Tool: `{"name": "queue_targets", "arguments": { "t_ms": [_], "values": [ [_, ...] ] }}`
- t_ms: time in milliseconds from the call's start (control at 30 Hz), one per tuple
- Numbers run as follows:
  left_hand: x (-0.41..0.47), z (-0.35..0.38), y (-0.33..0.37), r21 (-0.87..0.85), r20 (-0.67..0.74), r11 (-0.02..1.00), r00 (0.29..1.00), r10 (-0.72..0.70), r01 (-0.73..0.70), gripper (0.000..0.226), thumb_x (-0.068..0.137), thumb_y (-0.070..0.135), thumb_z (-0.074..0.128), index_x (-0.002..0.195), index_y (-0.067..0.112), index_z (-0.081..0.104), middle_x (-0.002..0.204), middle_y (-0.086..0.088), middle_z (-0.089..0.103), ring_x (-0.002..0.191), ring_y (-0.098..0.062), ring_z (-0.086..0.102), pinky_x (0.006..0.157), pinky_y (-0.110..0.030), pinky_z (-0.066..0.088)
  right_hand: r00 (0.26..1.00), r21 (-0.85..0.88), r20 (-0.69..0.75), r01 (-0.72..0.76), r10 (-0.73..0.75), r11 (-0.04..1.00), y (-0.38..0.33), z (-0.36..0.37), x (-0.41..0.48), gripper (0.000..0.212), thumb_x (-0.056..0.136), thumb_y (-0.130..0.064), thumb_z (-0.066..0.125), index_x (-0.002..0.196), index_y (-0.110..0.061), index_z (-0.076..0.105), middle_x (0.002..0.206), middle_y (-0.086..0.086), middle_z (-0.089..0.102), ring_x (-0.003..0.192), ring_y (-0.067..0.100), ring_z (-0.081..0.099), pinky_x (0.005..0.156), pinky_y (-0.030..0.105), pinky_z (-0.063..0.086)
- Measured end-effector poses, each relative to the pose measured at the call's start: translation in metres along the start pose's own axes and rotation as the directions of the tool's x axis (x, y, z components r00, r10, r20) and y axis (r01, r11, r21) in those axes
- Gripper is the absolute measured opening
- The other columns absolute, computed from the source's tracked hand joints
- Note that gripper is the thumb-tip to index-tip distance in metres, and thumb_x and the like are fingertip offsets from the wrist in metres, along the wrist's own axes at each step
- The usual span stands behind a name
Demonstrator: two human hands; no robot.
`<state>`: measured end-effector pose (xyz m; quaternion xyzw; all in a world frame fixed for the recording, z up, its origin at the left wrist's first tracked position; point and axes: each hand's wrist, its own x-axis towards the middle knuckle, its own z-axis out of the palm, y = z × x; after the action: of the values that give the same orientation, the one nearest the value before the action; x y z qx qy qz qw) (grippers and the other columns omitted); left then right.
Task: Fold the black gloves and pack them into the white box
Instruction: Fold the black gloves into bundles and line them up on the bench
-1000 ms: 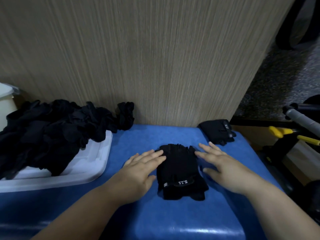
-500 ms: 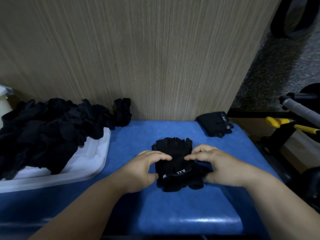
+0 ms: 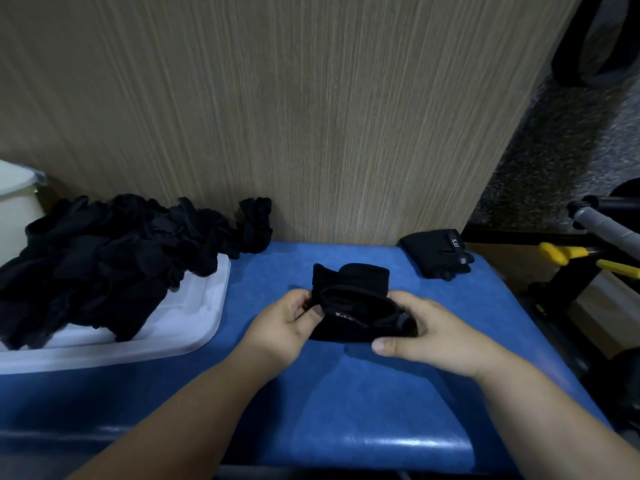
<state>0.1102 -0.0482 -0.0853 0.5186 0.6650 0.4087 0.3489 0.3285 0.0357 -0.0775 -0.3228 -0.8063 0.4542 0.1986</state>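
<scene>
- Gripping the gloves (image 3: 349, 299) at both ends, head view: left hand (image 3: 284, 327) pinching the left edge, right hand (image 3: 433, 336) curled round the right, cuff half rolled, over the bench (image 3: 346, 393).
- Sitting well to the left: the box (image 3: 138, 353), heaped with a pile (image 3: 104, 251) (little bare room showing).
- Likely risk: fold springing open on a slackened pinch during the carry, or sliding off the heap.

Box (image 3: 194, 337) at the table's (image 3: 346, 403) left, glove pile (image 3: 104, 265) in it; held glove (image 3: 353, 306) centre; separate glove (image 3: 434, 252) back right.
</scene>
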Motion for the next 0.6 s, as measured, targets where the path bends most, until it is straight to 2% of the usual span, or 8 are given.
{"name": "queue_targets", "arguments": {
  "t_ms": [100, 167, 233, 300, 367, 433, 533, 600],
  "values": [
    [0.0, 0.0, 0.0, -0.003, -0.047, 0.998, 0.997, -0.062, 0.062, 0.016, 0.095, 0.037, 0.051, 0.109, 0.029, 0.053, 0.093, -0.002, 0.069, 0.093, -0.018, 0.065, 0.085, -0.033, 0.049, 0.993, 0.087, -0.11, -0.021, 0.03, 0.996, 0.001, 0.012, 0.007, 0.05, 0.066, -0.047, 0.077, 0.108, -0.024, 0.065, 0.109, -0.004, 0.071, 0.106, 0.017, 0.064, 0.099, 0.037, 0.048],
    [0.0, 0.001, 0.001, -0.037, -0.073, 0.994, 0.992, -0.105, 0.103, 0.017, 0.098, 0.034, 0.046, 0.114, 0.032, 0.049, 0.098, 0.003, 0.066, 0.092, -0.014, 0.062, 0.083, -0.032, 0.048, 0.981, 0.198, -0.17, -0.054, 0.089, 0.979, 0.002, 0.018, 0.014, 0.038, 0.076, -0.04, 0.074, 0.107, -0.02, 0.066, 0.106, -0.001, 0.072, 0.105, 0.017, 0.066, 0.1, 0.044, 0.048],
    [-0.001, 0.001, 0.001, -0.083, -0.093, 0.989, 0.987, -0.133, 0.125, 0.025, 0.098, 0.034, 0.042, 0.123, 0.032, 0.047, 0.11, -0.002, 0.063, 0.099, -0.015, 0.059, 0.085, -0.03, 0.044, 0.961, 0.215, -0.216, -0.125, 0.172, 0.969, 0.003, 0.022, 0.019, 0.035, 0.081, -0.037, 0.07, 0.111, -0.021, 0.063, 0.092, -0.004, 0.073, 0.093, 0.012, 0.068, 0.093, 0.039, 0.052],
    [-0.002, 0.001, 0.002, -0.102, -0.097, 0.988, 0.987, -0.128, 0.118, 0.034, 0.096, 0.039, 0.042, 0.13, 0.033, 0.043, 0.117, -0.006, 0.061, 0.108, -0.018, 0.057, 0.09, -0.028, 0.042, 0.931, 0.116, -0.283, -0.207, 0.232, 0.972, 0.001, 0.024, 0.02, 0.037, 0.086, -0.035, 0.067, 0.121, -0.025, 0.055, 0.071, -0.01, 0.065, 0.072, 0.003, 0.064, 0.07, 0.022, 0.05],
    [-0.006, 0.004, 0.004, -0.032, -0.085, 0.995, 0.991, -0.099, 0.096, 0.043, 0.095, 0.041, 0.048, 0.135, 0.03, 0.037, 0.088, 0.003, 0.064, 0.088, -0.009, 0.06, 0.077, -0.018, 0.044, 0.914, 0.003, -0.332, -0.247, 0.234, 0.969, -0.001, 0.026, 0.021, 0.048, 0.088, -0.037, 0.064, 0.132, -0.03, 0.046, 0.063, -0.012, 0.059, 0.065, 0.001, 0.059, 0.057, 0.015, 0.039],
    [-0.006, 0.006, 0.005, 0.08, -0.089, 0.994, 0.994, -0.066, 0.073, 0.05, 0.094, 0.04, 0.052, 0.138, 0.026, 0.032, 0.066, 0.001, 0.058, 0.072, -0.012, 0.061, 0.068, -0.022, 0.047, 0.91, -0.136, -0.356, -0.277, 0.214, 0.951, -0.004, 0.029, 0.021, 0.055, 0.088, -0.043, 0.062, 0.137, -0.031, 0.04, 0.057, -0.01, 0.053, 0.059, 0.001, 0.053, 0.052, 0.014, 0.032],
    [-0.001, 0.004, 0.0, 0.153, -0.127, 0.984, 0.989, -0.073, 0.092, 0.044, 0.097, 0.036, 0.046, 0.137, 0.024, 0.033, 0.078, -0.008, 0.067, 0.079, -0.014, 0.064, 0.078, -0.033, 0.052, 0.908, -0.331, -0.387, -0.3, 0.161, 0.895, -0.01, 0.034, 0.02, 0.059, 0.087, -0.047, 0.059, 0.139, -0.03, 0.037, 0.055, -0.007, 0.054, 0.064, 0.006, 0.054, 0.054, 0.02, 0.033],
    [0.0, 0.004, -0.001, 0.186, -0.133, 0.978, 0.989, -0.071, 0.095, 0.039, 0.099, 0.035, 0.044, 0.135, 0.026, 0.034, 0.073, -0.003, 0.062, 0.074, -0.014, 0.061, 0.071, -0.034, 0.051, 0.896, -0.463, -0.436, -0.3, 0.08, 0.834, -0.016, 0.035, 0.02, 0.064, 0.087, -0.046, 0.06, 0.142, -0.028, 0.033, 0.082, -0.009, 0.063, 0.089, 0.011, 0.058, 0.072, 0.024, 0.044]
  ]
}}
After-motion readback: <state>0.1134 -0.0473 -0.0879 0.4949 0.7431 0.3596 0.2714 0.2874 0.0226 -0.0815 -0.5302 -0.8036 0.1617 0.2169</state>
